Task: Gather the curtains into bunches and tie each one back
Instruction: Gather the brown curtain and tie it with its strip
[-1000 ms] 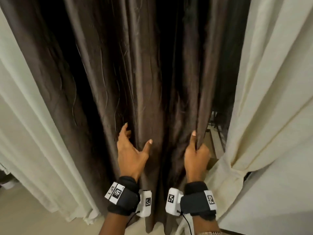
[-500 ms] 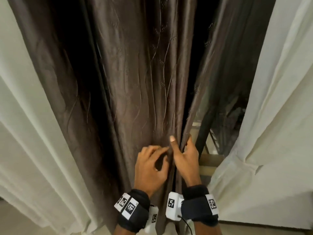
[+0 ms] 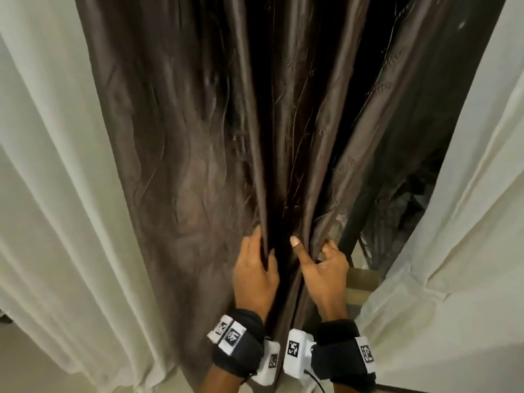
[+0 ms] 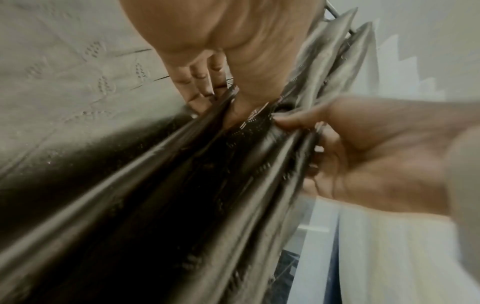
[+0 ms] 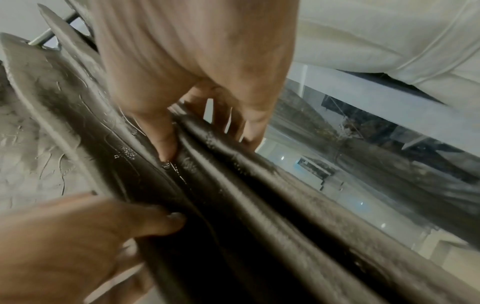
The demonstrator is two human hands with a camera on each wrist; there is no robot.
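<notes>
**Gathering brown curtain, mid-bunch, no tie yet**

Brown curtain hanging centre frame in head view, 12 o'clock from both wrists, pleats running down to a pinch point near 6 o'clock. Cream curtain on the left at 9 o'clock hanging loose, not bunched. Cream curtain on the right at 3 o'clock, pulled aside and cinched low, probably tied already; tie itself not visible.

Left hand gripping a fold, fingers wrapped behind the cloth, thumb in front. Pinch narrow, holding pleats. Right hand just beside it at 3 o'clock, thumb pressed along a fold, fingers curled round the free edge of the panel. Also narrow, holding cloth. Hands near each other, separated by a couple of pleats.

Reason for the grip, as a judgement: both hands at the same height to compress the panel sideways into one column, right hand keeping the loose edge from swinging away, left hand set to feed more folds in from 9 o'clock.

Window glass and dark frame visible past the open edge at 2 o'clock.

Still to collect: wide flat stretch of brown cloth at 10 o'clock. No tieback seen in any view. Slick, shiny fabric, likely to slip out of a light pinch.
</notes>
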